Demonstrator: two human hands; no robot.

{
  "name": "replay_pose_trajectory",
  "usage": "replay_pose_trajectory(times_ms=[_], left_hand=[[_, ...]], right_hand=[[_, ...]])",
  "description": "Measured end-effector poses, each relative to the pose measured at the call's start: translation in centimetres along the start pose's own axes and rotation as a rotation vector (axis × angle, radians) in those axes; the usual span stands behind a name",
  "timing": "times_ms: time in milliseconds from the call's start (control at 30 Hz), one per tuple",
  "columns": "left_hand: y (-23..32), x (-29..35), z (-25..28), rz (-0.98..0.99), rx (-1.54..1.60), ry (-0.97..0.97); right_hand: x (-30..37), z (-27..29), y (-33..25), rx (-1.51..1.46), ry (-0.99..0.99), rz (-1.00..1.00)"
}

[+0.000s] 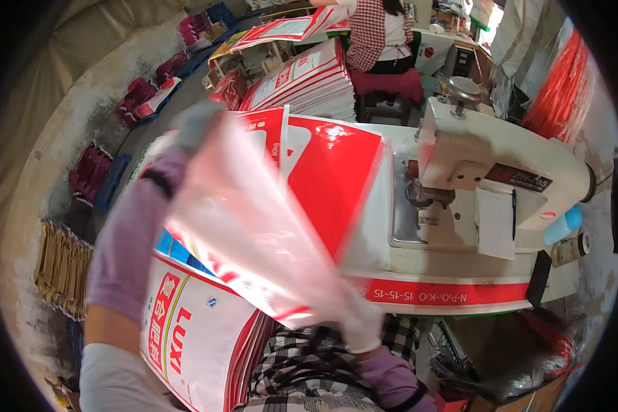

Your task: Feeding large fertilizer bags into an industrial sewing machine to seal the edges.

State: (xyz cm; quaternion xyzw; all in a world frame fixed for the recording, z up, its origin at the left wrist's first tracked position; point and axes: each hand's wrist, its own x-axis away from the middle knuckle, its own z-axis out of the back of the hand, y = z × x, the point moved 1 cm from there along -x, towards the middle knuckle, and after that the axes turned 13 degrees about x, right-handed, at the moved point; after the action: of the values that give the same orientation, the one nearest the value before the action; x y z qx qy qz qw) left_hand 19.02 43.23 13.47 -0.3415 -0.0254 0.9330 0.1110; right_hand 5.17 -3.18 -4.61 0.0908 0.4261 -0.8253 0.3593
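Note:
A red and white printed plastic sack [254, 220] is stretched slantwise between my hands, smeared by motion. My left hand [200, 127], in a grey glove, is closed at its far end, though the fingers are blurred. At the near end, above my lap, my white-gloved right hand [360, 323] grips the sack's edge. Under and beyond it, another red sack [336, 178] lies on the white sewing table [371, 244]. To the right of that stands a cream industrial sewing machine [487, 154], its needle area apart from both hands.
A stack of printed sacks [199, 323] leans by my lap at the lower left. Another tall stack [302, 75] stands beyond the table, near a seated person [381, 41] in a checked garment. Red strands [559, 86] hang at the right. A thread spool [571, 249] and blue bottle [563, 223] stand behind the machine.

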Motion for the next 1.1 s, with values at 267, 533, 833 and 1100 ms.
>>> replay_pose_trajectory(times_ms=[267,533,833,1100], left_hand=[[26.5,-8.9,-20.3,-0.174,0.479,-0.622],[27.3,-4.9,-21.3,-0.442,0.461,-0.487],[29.2,-6.1,-20.5,-0.323,0.256,-0.643],[36.2,1.5,-7.4,-0.821,0.56,-0.718]], right_hand=[[15.6,7.4,2.5,0.07,0.245,-0.908],[19.1,6.7,7.9,-0.094,0.013,-0.833],[19.7,7.4,4.3,-0.296,-0.065,-0.874],[5.8,3.4,8.0,-0.276,0.318,-0.53]])
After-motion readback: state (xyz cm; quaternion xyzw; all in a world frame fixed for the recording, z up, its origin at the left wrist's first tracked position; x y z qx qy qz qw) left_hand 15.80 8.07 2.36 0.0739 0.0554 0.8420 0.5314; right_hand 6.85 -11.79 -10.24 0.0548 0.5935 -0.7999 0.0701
